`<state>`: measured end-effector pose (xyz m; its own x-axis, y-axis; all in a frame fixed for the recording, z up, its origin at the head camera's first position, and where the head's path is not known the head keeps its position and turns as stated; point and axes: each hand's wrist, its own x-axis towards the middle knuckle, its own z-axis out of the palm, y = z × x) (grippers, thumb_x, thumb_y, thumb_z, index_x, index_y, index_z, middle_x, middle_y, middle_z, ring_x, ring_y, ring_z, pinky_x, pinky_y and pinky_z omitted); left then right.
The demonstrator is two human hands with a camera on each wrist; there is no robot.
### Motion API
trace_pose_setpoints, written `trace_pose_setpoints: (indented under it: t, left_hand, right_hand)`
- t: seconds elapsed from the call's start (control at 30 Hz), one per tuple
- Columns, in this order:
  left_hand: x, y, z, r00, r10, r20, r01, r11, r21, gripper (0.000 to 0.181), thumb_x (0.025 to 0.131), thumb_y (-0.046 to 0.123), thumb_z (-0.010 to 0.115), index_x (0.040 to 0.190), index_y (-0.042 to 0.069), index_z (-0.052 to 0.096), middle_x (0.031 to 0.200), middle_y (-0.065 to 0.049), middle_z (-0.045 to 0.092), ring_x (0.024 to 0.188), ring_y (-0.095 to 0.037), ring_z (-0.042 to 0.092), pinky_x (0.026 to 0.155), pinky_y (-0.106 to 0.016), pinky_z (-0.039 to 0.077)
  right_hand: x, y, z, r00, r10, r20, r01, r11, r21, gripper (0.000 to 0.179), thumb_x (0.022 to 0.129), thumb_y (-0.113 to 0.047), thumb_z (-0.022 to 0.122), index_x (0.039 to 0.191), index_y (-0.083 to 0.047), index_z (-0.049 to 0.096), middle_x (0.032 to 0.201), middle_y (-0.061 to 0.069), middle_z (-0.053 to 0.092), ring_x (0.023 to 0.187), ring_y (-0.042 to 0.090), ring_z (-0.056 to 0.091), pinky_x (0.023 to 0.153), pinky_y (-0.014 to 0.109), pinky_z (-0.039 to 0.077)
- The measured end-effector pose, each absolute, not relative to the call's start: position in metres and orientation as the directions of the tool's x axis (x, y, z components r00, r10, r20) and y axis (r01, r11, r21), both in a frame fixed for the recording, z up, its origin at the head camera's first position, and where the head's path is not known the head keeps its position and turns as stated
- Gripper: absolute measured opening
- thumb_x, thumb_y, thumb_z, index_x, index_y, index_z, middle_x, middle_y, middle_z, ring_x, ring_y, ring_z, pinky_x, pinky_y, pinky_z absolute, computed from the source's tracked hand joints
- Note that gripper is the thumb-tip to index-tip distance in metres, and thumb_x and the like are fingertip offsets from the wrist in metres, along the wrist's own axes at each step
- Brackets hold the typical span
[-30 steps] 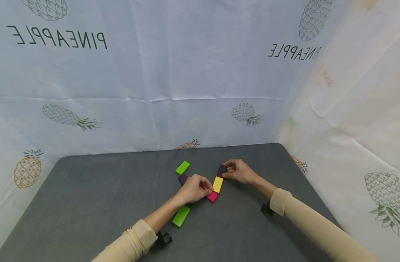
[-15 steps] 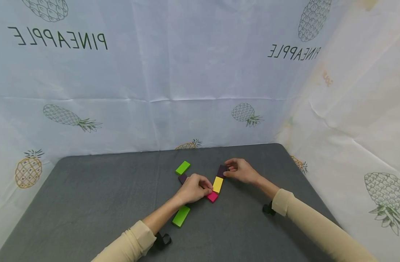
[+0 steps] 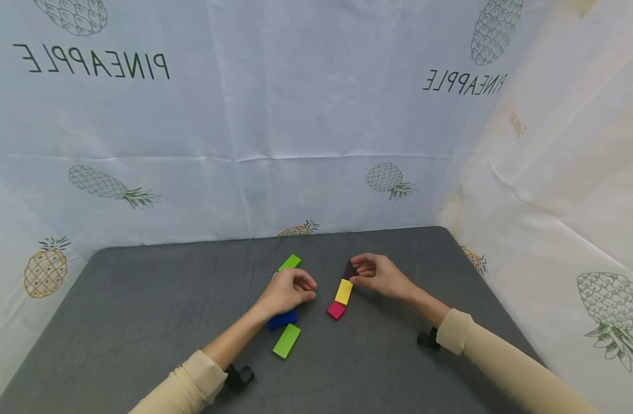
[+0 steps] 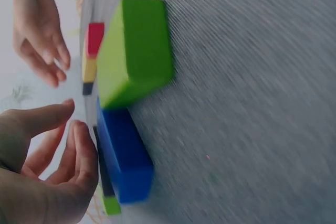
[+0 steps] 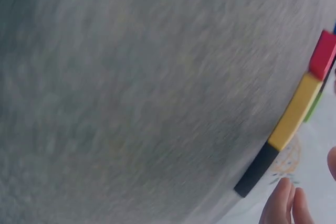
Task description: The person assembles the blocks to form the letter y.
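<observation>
My left hand (image 3: 288, 292) hovers over the left row of blocks, fingers loosely bent, with nothing in them. Under it are a far green block (image 3: 290, 262), a blue block (image 3: 282, 319) and a near green block (image 3: 286, 341). A dark block (image 4: 104, 163) of that row is hidden by the hand in the head view. My right hand (image 3: 382, 276) is at the right row's far end, partly covering a dark purple block (image 3: 349, 270). Its fingertips (image 5: 283, 195) look apart from that block. A yellow block (image 3: 344, 292) and a red block (image 3: 335, 311) continue that row toward me.
The blocks lie on a grey cloth-covered table (image 3: 166, 322). A white curtain (image 3: 306, 115) printed with pineapples hangs behind it, and another stretch (image 3: 570, 201) runs along the right side. Black straps (image 3: 239, 378) are on both wrists.
My left hand has left the red block and moved left over the other row, uncovering the blue block. The right hand has shifted slightly, covering more of the dark purple block.
</observation>
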<state>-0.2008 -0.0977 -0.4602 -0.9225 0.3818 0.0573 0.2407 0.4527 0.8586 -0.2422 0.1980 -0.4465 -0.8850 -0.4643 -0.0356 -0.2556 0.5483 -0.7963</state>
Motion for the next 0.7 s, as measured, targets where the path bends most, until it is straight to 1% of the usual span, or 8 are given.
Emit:
trace_pose_setpoints:
  t: [0.13,0.27,0.4,0.47,0.57,0.7]
  left_hand:
    - [-0.201,-0.110,-0.465,-0.936,0.344,0.075,0.244,0.480,0.842,0.013,0.091,0.005,0.085,0.103,0.000,0.080,0.096,-0.014,0.078,0.079,-0.011,0.072,0.072,-0.023,0.058]
    - [-0.200,-0.120,-0.467,-0.957,0.286,0.049,0.194,0.502,0.843,0.017,0.089,0.007,0.087,0.104,0.003,0.080,0.098,-0.012,0.078,0.079,-0.009,0.072,0.074,-0.025,0.059]
    - [-0.199,-0.128,-0.470,-0.974,0.224,0.023,0.140,0.523,0.841,0.022,0.087,0.008,0.090,0.106,0.005,0.080,0.102,-0.012,0.078,0.081,-0.012,0.074,0.074,-0.028,0.059]
    - [-0.198,-0.131,-0.471,-0.979,0.203,0.023,0.130,0.532,0.837,0.027,0.086,0.010,0.092,0.109,0.005,0.080,0.106,-0.013,0.077,0.082,-0.014,0.075,0.073,-0.028,0.059]
    - [-0.198,-0.134,-0.473,-0.983,0.179,0.031,0.126,0.545,0.829,0.034,0.084,0.013,0.094,0.113,0.003,0.079,0.111,-0.016,0.074,0.085,-0.017,0.076,0.073,-0.030,0.060]
    - [-0.197,-0.136,-0.474,-0.986,0.162,0.039,0.125,0.569,0.813,0.042,0.083,0.015,0.096,0.117,0.001,0.076,0.113,-0.019,0.073,0.087,-0.020,0.077,0.074,-0.032,0.062]
  right_hand:
    - [-0.235,0.194,-0.447,-0.859,-0.512,-0.022,-0.281,0.508,-0.814,0.051,0.100,-0.013,0.079,0.141,0.011,0.061,0.137,0.029,0.069,0.119,0.037,0.072,0.104,0.041,0.062]
    - [-0.227,0.189,-0.451,-0.829,-0.559,-0.020,-0.300,0.475,-0.827,0.051,0.100,-0.012,0.079,0.140,0.013,0.061,0.134,0.029,0.070,0.116,0.035,0.073,0.101,0.035,0.062]
    - [-0.220,0.186,-0.454,-0.801,-0.598,-0.024,-0.314,0.454,-0.834,0.049,0.099,-0.010,0.080,0.138,0.013,0.062,0.131,0.028,0.071,0.114,0.033,0.073,0.098,0.030,0.063]
    - [-0.217,0.185,-0.456,-0.793,-0.608,-0.030,-0.316,0.452,-0.834,0.047,0.098,-0.009,0.080,0.136,0.012,0.063,0.129,0.027,0.072,0.112,0.029,0.073,0.096,0.028,0.063]
    - [-0.213,0.182,-0.458,-0.786,-0.617,-0.041,-0.317,0.458,-0.831,0.045,0.098,-0.011,0.081,0.134,0.010,0.065,0.123,0.023,0.073,0.107,0.021,0.071,0.094,0.025,0.062]
    - [-0.210,0.180,-0.461,-0.781,-0.623,-0.048,-0.324,0.469,-0.822,0.040,0.097,-0.012,0.082,0.130,0.007,0.068,0.117,0.020,0.074,0.101,0.011,0.068,0.090,0.022,0.061]
